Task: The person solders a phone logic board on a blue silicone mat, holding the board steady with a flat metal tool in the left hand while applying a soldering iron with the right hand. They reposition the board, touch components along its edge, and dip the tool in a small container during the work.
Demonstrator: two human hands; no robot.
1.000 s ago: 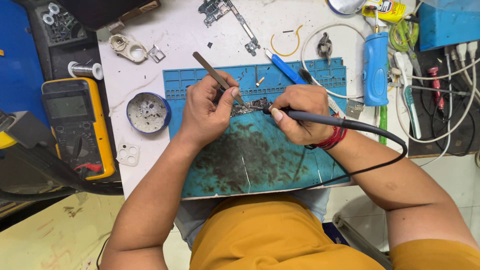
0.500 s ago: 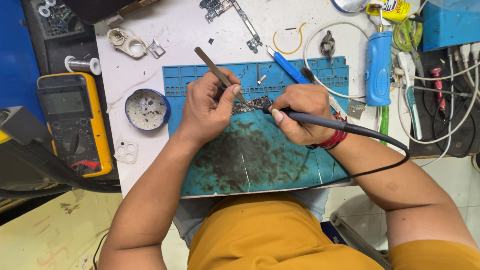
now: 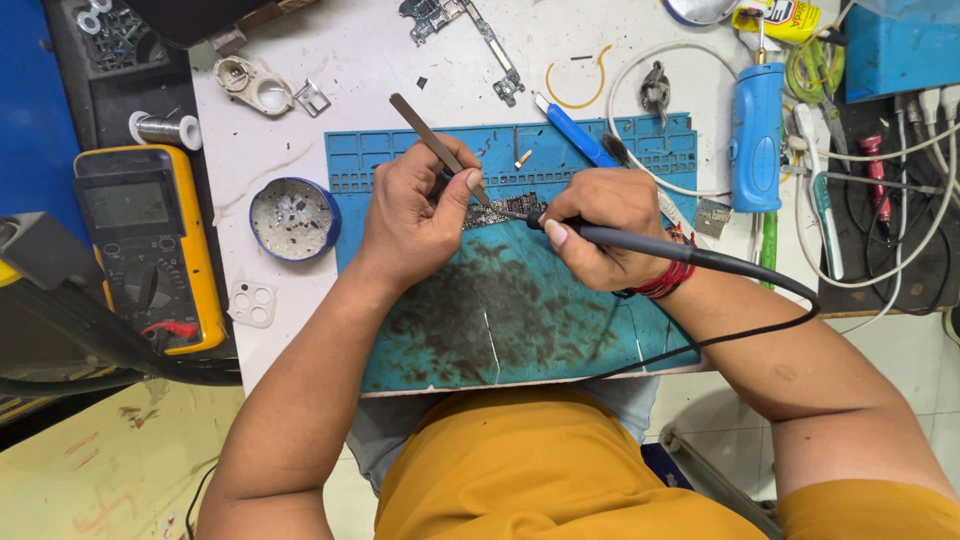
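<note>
A pair of tweezers (image 3: 432, 134) is being pinched in the left hand (image 3: 420, 215), the fingers closed around the lower part of the shafts while the upper end is angling up and to the left over the blue work mat (image 3: 520, 320). A soldering iron (image 3: 640, 243) is being gripped pen-fashion in the right hand (image 3: 600, 225), the fingers curled shut around its dark handle, and its black cord (image 3: 780, 320) is being trailed to the right and back under the forearm. The tips of both tools are being brought together at a small circuit board (image 3: 505, 209), which is lying on the upper part of the mat between the two hands; whether the tips are touching the board cannot be told. The mat is being carried by the white bench (image 3: 280, 130). To the left of the mat, a round blue tin (image 3: 293, 218) holding pale residue is sitting on the bench, and farther left a yellow multimeter (image 3: 150, 245) is lying near the bench edge. Just above the mat, a blue-handled tool (image 3: 572, 130) is lying at an angle, and a blue handheld device (image 3: 757, 135) is standing off the mat's upper right corner.
</note>
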